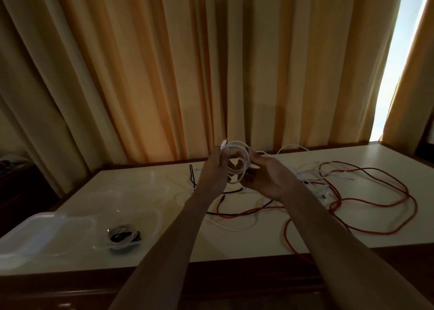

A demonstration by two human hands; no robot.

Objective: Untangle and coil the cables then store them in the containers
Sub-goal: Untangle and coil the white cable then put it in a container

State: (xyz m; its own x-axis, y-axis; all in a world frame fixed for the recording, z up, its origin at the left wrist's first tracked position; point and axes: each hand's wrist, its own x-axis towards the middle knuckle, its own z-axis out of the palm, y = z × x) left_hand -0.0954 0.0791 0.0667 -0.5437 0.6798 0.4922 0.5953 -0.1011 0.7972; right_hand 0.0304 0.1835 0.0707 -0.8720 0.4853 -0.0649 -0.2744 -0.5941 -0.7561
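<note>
I hold a white cable coil point(243, 152) above the table between both hands. My left hand point(215, 168) grips its left side, with a white plug sticking up by the thumb. My right hand point(265, 175) holds the coil's right side, fingers curled round the loops. A long red cable point(371, 192) sprawls loose on the right of the table. A tangle of white cables point(312, 175) lies behind my right hand. A black cable point(192, 175) runs under my left arm. A clear container point(131, 220) at front left holds coiled black and white cables point(123, 236).
A white container lid point(35, 234) lies at the table's front left corner. Another clear container point(131, 185) stands behind the first. The red cable hangs over the table's front edge point(303, 255). Orange curtains point(211, 74) hang right behind the table.
</note>
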